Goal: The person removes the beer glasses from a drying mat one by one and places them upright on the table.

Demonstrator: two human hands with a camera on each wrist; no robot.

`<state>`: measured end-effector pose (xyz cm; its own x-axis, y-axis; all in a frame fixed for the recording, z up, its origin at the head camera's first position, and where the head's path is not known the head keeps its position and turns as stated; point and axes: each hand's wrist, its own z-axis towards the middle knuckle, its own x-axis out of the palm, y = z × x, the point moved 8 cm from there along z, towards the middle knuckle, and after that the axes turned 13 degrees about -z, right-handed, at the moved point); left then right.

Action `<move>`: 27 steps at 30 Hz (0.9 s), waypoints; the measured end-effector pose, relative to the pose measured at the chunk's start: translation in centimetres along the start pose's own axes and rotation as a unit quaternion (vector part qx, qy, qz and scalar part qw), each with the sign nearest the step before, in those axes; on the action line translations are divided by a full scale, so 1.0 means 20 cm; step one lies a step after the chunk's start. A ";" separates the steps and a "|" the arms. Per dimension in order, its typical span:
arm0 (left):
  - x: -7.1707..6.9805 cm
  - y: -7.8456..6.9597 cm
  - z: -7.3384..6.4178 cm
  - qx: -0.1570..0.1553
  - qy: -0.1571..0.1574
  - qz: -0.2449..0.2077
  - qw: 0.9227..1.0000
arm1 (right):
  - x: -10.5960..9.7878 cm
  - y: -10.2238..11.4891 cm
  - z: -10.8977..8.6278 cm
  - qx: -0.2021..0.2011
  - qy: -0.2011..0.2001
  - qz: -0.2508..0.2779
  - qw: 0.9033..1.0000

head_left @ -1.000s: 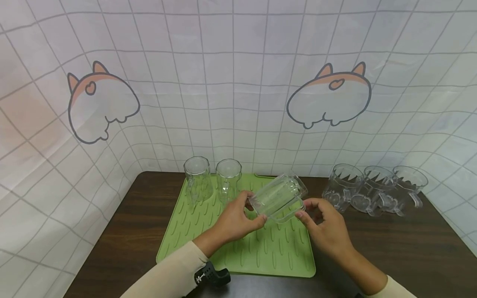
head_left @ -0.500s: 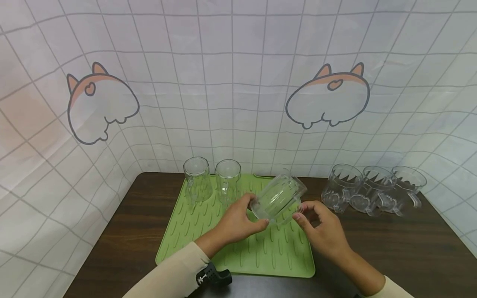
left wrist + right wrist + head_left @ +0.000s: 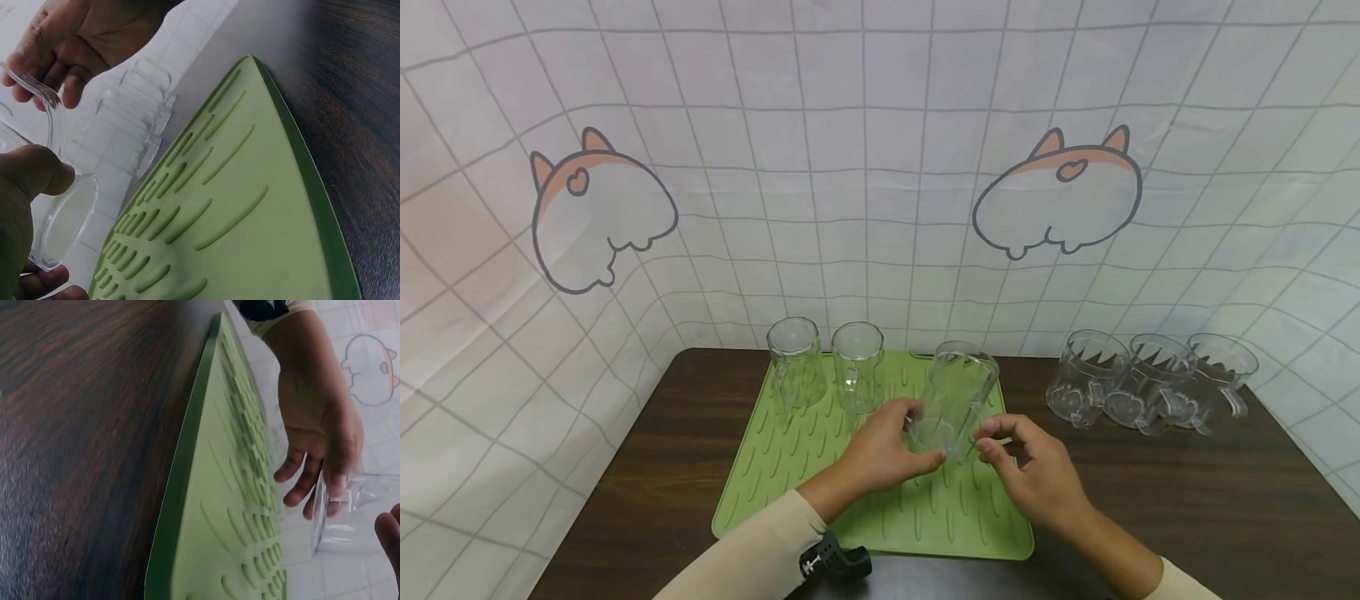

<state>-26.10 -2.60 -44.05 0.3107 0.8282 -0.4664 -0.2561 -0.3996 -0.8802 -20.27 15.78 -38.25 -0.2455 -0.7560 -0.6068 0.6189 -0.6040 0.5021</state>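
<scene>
A clear plastic-looking mug [image 3: 957,387] is held over the green ridged mat [image 3: 880,521], its open top up and leaning slightly right. My left hand [image 3: 883,450] grips it near the base, with the thumb in front; the left wrist view shows that thumb [image 3: 47,175] beside the round bottom [image 3: 67,219]. My right hand [image 3: 1037,471] pinches the mug's handle [image 3: 53,115] between thumb and fingers. In the right wrist view the left hand [image 3: 325,434] reaches down to the base rim, and only a right fingertip [image 3: 389,534] shows at the edge.
Two clear mugs, one [image 3: 797,362] beside another [image 3: 858,367], stand on the mat's back left. Three more mugs [image 3: 1090,379] stand in a row on the dark wooden table [image 3: 1187,500] at right. A white gridded curtain [image 3: 865,208] encloses the back and sides.
The mug has turned from a strong rightward tilt to nearly upright. My right hand has shifted a little left and down with the handle; my left hand keeps its grip near the base.
</scene>
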 end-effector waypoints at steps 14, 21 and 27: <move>0.02 0.00 0.01 0.007 -0.006 0.012 1.000 | 0.04 0.04 0.00 -0.021 0.037 0.000 0.999; 0.02 0.02 0.00 0.010 0.004 0.022 1.000 | 0.05 0.05 -0.02 -0.039 0.040 -0.008 0.998; 0.01 0.01 -0.02 0.017 0.012 0.020 1.000 | 0.03 0.05 -0.02 -0.037 0.037 -0.025 0.998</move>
<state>-25.68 -2.74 -44.42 0.3203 0.8021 -0.5040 -0.2996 -0.4190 -0.8572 -19.58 14.90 -38.30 -0.2231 -0.7034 -0.6749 0.6610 -0.6180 0.4256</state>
